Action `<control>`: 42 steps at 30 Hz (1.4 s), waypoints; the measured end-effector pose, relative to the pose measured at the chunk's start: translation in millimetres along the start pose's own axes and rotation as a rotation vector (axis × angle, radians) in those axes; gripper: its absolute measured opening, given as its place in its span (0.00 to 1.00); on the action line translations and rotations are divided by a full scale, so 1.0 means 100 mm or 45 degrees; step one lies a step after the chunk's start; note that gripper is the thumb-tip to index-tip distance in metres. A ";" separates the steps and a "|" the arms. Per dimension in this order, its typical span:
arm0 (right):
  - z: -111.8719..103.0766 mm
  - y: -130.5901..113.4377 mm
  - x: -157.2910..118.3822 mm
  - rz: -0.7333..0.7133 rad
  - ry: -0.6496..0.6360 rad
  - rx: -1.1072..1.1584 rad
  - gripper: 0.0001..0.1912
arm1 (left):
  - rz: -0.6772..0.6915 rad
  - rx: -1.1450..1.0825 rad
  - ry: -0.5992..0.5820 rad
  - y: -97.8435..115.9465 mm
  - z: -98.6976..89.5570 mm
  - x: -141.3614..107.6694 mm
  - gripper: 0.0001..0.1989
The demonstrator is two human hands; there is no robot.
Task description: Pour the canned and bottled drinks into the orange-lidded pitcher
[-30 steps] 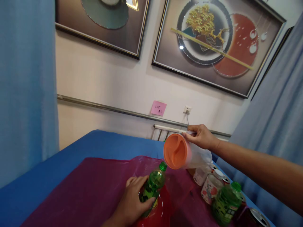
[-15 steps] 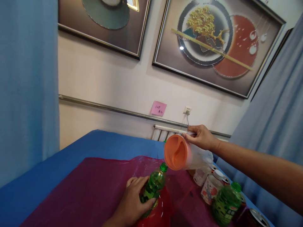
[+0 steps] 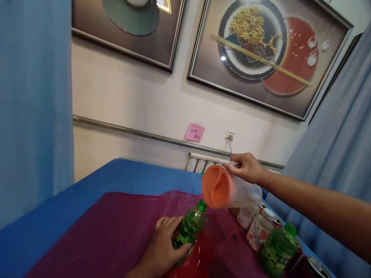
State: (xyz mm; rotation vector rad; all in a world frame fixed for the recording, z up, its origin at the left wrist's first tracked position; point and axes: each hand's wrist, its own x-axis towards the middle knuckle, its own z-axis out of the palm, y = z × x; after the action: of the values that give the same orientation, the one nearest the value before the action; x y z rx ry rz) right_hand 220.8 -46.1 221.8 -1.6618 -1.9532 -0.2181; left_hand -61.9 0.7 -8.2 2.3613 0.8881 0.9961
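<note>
My left hand (image 3: 164,247) is wrapped round a green plastic bottle (image 3: 189,226), which leans to the right above a red glossy basin (image 3: 198,256). In my right hand (image 3: 246,168) is the handle of a clear pitcher (image 3: 242,193) with an orange lid (image 3: 216,187). The pitcher is tipped on its side, lid toward the left. Its lid's lower edge sits just above the bottle's mouth; whether they touch or liquid runs between them I cannot tell. The lower part of the bottle is partly hidden by my fingers.
At the right stand a second green bottle (image 3: 278,251), a clear jar with a printed label (image 3: 259,231) and several cans (image 3: 315,266). A purple-red plastic sheet (image 3: 116,231) covers part of the blue-covered table (image 3: 95,181). Blue curtains (image 3: 34,96) hang at both sides.
Both hands, the bottle and the tilted pitcher keep nearly the same positions. The whole view has shifted very slightly.
</note>
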 end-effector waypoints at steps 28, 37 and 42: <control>-0.08 -0.07 0.00 -0.038 -0.025 -0.053 0.25 | 0.013 -0.042 0.000 0.07 -0.06 -0.01 0.22; -0.12 -0.12 0.00 -0.053 -0.030 -0.057 0.25 | 0.018 -0.025 -0.006 0.04 -0.04 -0.01 0.21; -0.13 -0.10 -0.01 -0.055 -0.027 -0.043 0.26 | 0.022 -0.021 0.004 0.04 -0.04 -0.01 0.23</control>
State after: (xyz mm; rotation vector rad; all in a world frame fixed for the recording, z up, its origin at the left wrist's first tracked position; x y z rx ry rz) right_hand 214.9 -55.2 234.3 -1.6512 -2.0130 -0.2518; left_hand -63.9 -2.6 -4.2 2.3586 0.8588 1.0106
